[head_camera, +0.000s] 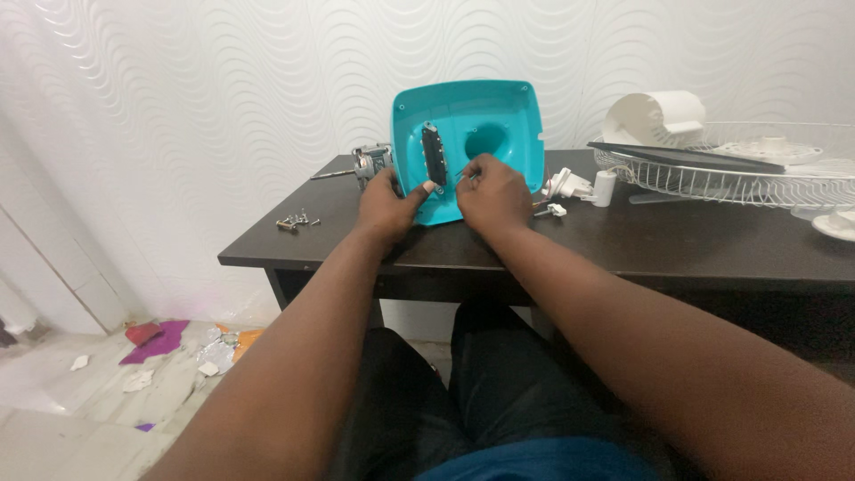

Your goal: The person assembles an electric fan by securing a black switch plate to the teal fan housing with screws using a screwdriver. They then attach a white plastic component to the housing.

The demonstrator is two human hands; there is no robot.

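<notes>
Turquoise housing, a square plastic shell with rounded corners, stands tilted on edge on the dark table, its hollow inner side turned toward me. From the head view I record a black switch block fixed upright inside the shell, left of a round opening in its wall.

Left hand grips the lower left edge of the housing, thumb pressed on the inner face just below the switch block. Right hand is closed, fingertips pinched on thin wires just right of the switch block; I cannot tell whether it holds anything besides.

On the table left of the shell lies a small metal motor with its shaft pointing left, and nearer the front edge a loose cluster of screws. Right of the shell I note white plastic parts, touching or nearly touching one another. Farther right sits a wire fan guard with a dark blade laid across it and a white cylindrical cover behind. Scraps of coloured paper lie on the floor at lower left.
</notes>
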